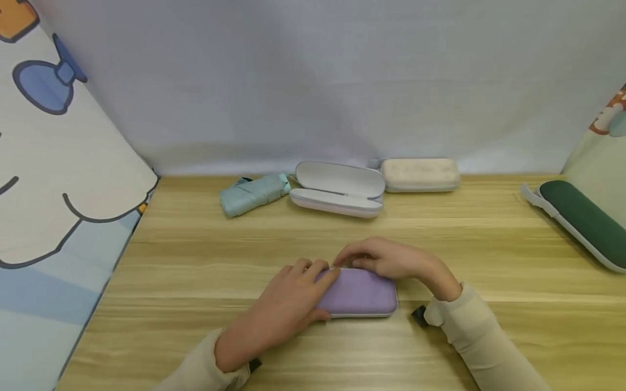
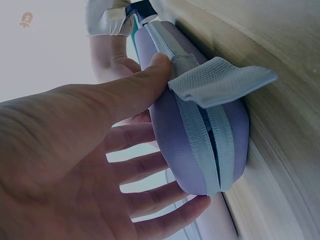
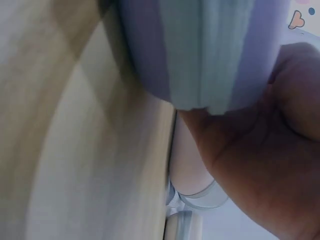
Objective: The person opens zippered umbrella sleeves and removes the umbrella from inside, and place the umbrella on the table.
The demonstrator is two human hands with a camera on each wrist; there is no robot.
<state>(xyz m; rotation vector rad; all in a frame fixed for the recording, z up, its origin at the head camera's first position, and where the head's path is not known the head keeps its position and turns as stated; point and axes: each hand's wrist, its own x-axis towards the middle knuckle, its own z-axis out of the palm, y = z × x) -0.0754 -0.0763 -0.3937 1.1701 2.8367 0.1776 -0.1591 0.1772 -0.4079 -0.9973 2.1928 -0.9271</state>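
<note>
A purple zip case [image 1: 364, 293] lies flat on the wooden table in front of me, a pale zip band round its side. My left hand [image 1: 293, 296] grips its left end, fingers over the top and far side. In the left wrist view the thumb presses beside a pale fabric tab [image 2: 220, 82], and a dark gap shows between the zip tapes [image 2: 212, 137]. My right hand [image 1: 386, 258] bends over the case's far edge with curled fingers. Its fingertips are partly hidden behind the case, so I cannot tell whether they pinch the zip.
Along the back stand a folded teal umbrella [image 1: 254, 195], an open pale case [image 1: 337, 202] with grey lining and a closed cream case [image 1: 419, 175]. A dark green case [image 1: 584, 220] with a pale strap lies at the right. A white curtain [image 1: 342, 81] closes off the table's back.
</note>
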